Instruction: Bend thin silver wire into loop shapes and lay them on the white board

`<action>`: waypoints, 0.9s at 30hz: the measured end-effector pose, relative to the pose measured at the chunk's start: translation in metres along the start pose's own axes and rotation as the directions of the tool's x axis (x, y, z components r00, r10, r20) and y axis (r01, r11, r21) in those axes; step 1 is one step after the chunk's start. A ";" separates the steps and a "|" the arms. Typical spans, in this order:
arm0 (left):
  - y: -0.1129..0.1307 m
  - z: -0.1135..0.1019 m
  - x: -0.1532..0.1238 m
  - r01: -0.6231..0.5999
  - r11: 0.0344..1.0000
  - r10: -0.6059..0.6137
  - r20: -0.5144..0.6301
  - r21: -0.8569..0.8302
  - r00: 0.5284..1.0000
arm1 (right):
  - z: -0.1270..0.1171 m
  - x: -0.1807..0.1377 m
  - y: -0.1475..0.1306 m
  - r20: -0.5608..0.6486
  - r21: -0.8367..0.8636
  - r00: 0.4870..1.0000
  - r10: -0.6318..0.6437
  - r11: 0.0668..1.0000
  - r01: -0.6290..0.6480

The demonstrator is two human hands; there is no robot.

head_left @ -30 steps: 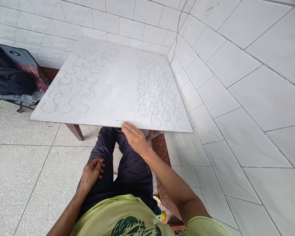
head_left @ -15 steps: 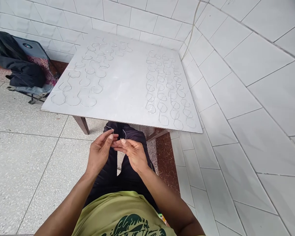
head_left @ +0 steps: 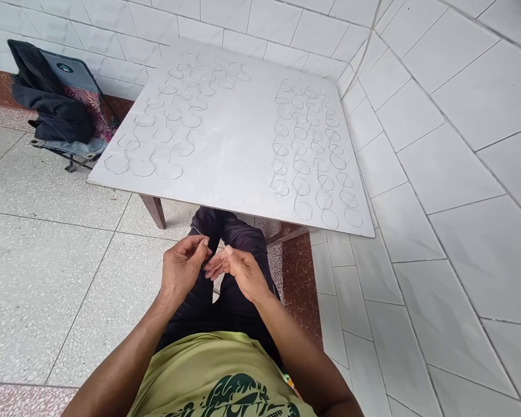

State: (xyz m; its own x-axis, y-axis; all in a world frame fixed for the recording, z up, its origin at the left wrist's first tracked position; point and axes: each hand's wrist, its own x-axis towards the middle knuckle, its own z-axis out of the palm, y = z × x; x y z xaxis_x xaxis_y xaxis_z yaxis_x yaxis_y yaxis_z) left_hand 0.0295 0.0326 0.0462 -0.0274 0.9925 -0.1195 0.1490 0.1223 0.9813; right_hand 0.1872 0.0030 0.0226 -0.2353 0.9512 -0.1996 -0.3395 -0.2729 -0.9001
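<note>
My left hand and my right hand meet over my lap, just below the near edge of a white board. Both pinch the same thin bent wire piece, the left at one end, the right at the other. On the board lie many bent wire shapes: a group of large loops on the left and several rows of smaller loops on the right. My legs in dark trousers reach under the board.
The board rests on a low wooden table with brown legs. A folding chair with dark clothes stands at the far left by the tiled wall. A thin wire strand hangs along the tiled wall at the right.
My right hand took a wire piece from the board's near edge and drew back to my lap. My left hand rose from my thigh and joined it on the wire.
</note>
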 end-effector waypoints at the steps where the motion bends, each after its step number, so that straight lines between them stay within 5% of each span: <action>1: 0.001 -0.001 -0.001 0.001 1.000 -0.001 0.017 -0.022 1.000 | -0.005 0.000 -0.002 -0.025 -0.013 1.000 -0.012 1.000 0.012; 5: 0.003 -0.010 -0.005 0.023 0.994 -0.008 0.141 -0.107 0.990 | -0.021 0.002 -0.016 -0.125 -0.248 0.972 -0.198 0.955 0.163; 10: -0.001 -0.020 -0.010 0.148 0.973 -0.083 0.333 -0.176 0.939 | -0.024 0.012 -0.036 0.126 -0.533 0.917 -0.378 0.754 0.384; 18: -0.008 -0.021 -0.010 0.250 0.961 -0.193 0.362 -0.116 0.912 | -0.016 0.030 -0.031 0.131 -0.516 0.942 -0.308 0.791 0.330; 27: -0.015 -0.019 -0.008 0.502 0.768 -0.297 0.473 -0.399 0.829 | -0.012 0.030 -0.027 0.161 -0.412 0.950 -0.269 0.856 0.312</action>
State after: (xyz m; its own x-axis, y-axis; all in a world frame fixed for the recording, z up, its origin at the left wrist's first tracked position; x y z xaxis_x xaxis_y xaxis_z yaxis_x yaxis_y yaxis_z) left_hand 0.0085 0.0227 0.0358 0.4010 0.7912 -0.4618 -0.2934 0.5885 0.7534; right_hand 0.1997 0.0407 0.0361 -0.2783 0.9536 0.1148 0.0109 0.1227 -0.9924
